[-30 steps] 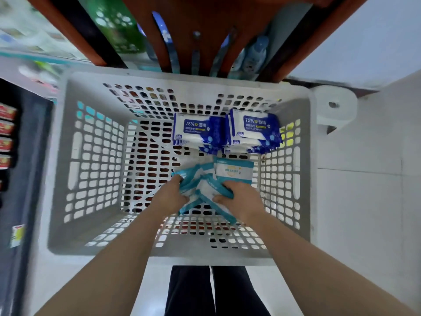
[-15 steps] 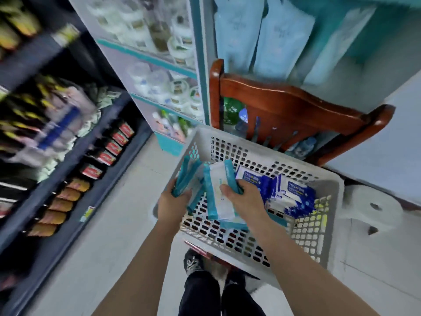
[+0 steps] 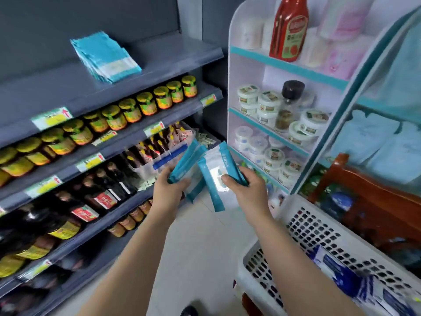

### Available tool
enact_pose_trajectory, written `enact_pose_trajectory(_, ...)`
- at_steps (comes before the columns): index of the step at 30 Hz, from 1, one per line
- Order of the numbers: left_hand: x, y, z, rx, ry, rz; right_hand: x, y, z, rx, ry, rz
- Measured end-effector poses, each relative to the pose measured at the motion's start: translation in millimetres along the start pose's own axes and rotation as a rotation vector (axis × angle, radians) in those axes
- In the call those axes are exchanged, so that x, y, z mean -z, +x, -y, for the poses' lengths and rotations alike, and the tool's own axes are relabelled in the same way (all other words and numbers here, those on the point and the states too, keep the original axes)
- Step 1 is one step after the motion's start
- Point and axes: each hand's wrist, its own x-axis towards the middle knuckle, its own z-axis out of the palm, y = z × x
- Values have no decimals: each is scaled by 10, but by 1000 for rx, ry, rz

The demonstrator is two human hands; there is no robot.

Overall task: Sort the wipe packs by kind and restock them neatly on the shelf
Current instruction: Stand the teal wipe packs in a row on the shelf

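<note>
1. The left hand (image 3: 169, 187) is closed around a fanned bunch of flat teal-and-white wipe packs (image 3: 185, 165); its fingers are curled shut on their lower ends.
2. The right hand (image 3: 247, 187) grips more of the same teal packs (image 3: 217, 176), thumb pressed on the front one, with one pack hanging down loosely at 6 o'clock of the grip.
3. The matching stack of teal packs (image 3: 106, 57) lies on the grey top shelf (image 3: 159, 65), at about 11 o'clock from the hands and well apart from them.
4. The blue-and-white wipe packs (image 3: 355, 281) lie in the white perforated plastic basket (image 3: 303, 226) at 4 o'clock.
5. Judged step: carrying the teal kind to its stack. Square both bunches into one aligned pile first, tucking in the dangling pack so it does not slip out.
6. Set them flat on or just beside the existing stack, edges flush, clear of the shelf lip.
</note>
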Motion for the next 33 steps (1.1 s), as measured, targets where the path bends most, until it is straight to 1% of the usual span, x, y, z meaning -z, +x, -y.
enact_pose_trajectory(2, 304, 189, -243, -73, 10, 7, -353, 151, 163, 56, 13, 17)
enact_pose_trajectory(6, 781, 556, -636, -147, -20, -15, -916, 401, 458, 130, 51, 60)
enact_pose_trajectory(10, 1192, 987, -944, -195, -75, -111, -1443, 696, 762, 194, 90, 112)
enact_pose_trajectory(12, 1320, 1179, -1064, -218, -80, -147, -1638, 863, 861, 217, 83, 140)
enact_pose_trajectory(16, 1450, 1601, -1311, -252, -92, -168, -1933, 1269, 1040, 243, 71, 198)
enact_pose_trajectory(21, 1464, 2177, -1641, -291, -82, -195, -2151, 1894, 1309, 339, 19, 348)
enact_pose_trajectory(24, 1429, 2514, -1827, -292, -95, -210, -2244, 2267, 1483, 387, -74, 424)
enact_pose_trajectory(27, 1406, 2784, -1979, -258, -140, -205, -2349, 2614, 1645, 441, -228, 470)
enact_pose_trajectory(33, 1430, 3339, -2081, -198, -123, -172, -2531, 3177, 2007, 467, -524, 587)
